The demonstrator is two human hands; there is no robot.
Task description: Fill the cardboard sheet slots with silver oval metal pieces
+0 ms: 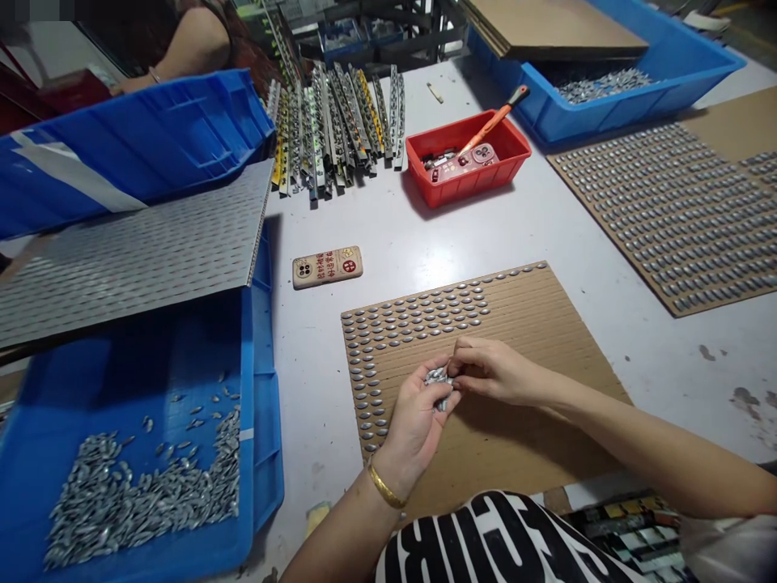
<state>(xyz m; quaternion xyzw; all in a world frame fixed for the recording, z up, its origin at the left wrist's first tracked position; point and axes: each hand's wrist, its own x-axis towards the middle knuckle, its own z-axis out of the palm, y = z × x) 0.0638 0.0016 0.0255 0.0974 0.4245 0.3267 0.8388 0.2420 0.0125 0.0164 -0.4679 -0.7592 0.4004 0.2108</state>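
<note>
My left hand [422, 409] is cupped around a small heap of silver, leaf-shaped metal pieces [438, 377], its thumb lying over them. Fingertips of my right hand [494, 368] are pinched together at the edge of that heap; whether a piece sits between them is hidden. Both hands are over a brown cardboard sheet [546, 437]. Rows of the same metal pieces [425, 304] run along its far edge and down its left side, while bare cardboard shows in the middle and at the right.
At left, a blue bin [261, 453] holds many loose pieces, with a filled sheet [151, 251] across it. Beyond lie a phone [328, 267], a red tray [467, 190] and metal strips [340, 121]. A filled cardboard sheet [673, 219] and another blue bin [680, 89] stand right. Someone's arm [194, 48] shows behind.
</note>
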